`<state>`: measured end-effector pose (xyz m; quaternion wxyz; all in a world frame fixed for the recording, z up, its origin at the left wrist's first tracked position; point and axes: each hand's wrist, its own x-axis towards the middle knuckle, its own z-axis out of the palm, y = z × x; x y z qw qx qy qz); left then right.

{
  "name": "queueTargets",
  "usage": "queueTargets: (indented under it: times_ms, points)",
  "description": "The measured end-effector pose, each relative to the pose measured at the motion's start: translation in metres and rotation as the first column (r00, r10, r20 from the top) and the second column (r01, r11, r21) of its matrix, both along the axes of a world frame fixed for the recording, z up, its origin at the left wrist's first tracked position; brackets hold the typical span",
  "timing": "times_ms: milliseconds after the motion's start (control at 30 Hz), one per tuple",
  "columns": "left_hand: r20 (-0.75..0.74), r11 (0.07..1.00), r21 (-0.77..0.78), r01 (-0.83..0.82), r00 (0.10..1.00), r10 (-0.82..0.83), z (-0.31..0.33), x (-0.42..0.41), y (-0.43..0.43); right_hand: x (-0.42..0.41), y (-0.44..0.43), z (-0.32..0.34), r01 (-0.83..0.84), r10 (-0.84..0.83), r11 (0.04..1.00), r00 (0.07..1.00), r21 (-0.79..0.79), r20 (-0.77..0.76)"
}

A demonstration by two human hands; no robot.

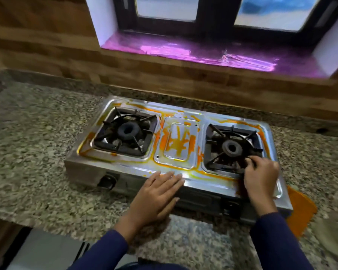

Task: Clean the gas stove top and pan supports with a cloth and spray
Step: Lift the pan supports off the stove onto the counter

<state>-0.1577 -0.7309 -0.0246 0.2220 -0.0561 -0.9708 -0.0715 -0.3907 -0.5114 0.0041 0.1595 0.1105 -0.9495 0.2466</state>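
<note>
A steel two-burner gas stove (185, 170) sits on a granite counter, its top smeared with orange stains. A black pan support (125, 131) rests over the left burner. Another black pan support (232, 147) sits over the right burner. My right hand (260, 176) has its fingers curled around the near right edge of that right support. My left hand (160, 193) lies flat, fingers apart, on the stove's front edge near the middle. An orange cloth (300, 209) lies on the counter just right of the stove. No spray bottle is in view.
The granite counter (37, 152) stretches left of the stove and in front of it. A wooden wall and a window with a purple-lit sill (203, 53) stand behind. Black knobs (107, 181) stick out of the stove's front panel.
</note>
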Motion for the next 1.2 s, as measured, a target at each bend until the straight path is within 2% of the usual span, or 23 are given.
queueTargets:
  times_ms: [100,200,300,433,533,633,967,1200]
  points:
    - [-0.077,0.995,0.086,-0.058,0.995,0.065,0.014,0.005,-0.043,0.008,-0.012,0.012,0.043,-0.045,0.997,0.999,-0.067,-0.025]
    - [-0.109,0.948,0.181,-0.262,0.953,0.284,0.034,0.004,-0.081,0.013,-0.02,0.026,0.093,-0.097,0.985,0.995,-0.146,-0.019]
    - [-0.1,0.817,0.213,-0.535,0.82,0.563,0.051,-0.001,-0.114,0.019,-0.03,0.04,0.119,-0.131,0.965,0.991,-0.232,-0.037]
    - [0.073,0.651,0.166,-0.741,0.667,0.741,0.057,-0.01,-0.14,0.029,-0.049,0.057,0.074,-0.103,0.951,0.991,-0.301,-0.083]
    - [0.222,0.597,0.08,-0.798,0.598,0.77,0.058,-0.017,-0.143,0.038,-0.059,0.061,0.014,-0.053,0.948,0.992,-0.318,-0.114]
    - [0.286,0.572,0.061,-0.818,0.563,0.775,0.059,-0.021,-0.144,0.045,-0.068,0.059,-0.065,0.034,0.932,0.995,-0.356,-0.092]
    - [0.206,0.634,0.045,-0.772,0.628,0.751,0.073,-0.031,-0.146,0.061,-0.096,0.049,-0.25,0.248,0.9,0.967,-0.358,-0.053]
    - [0.275,0.624,0.047,-0.78,0.611,0.742,0.103,-0.043,-0.154,0.074,-0.115,0.048,-0.295,0.303,0.876,0.952,-0.381,-0.041]
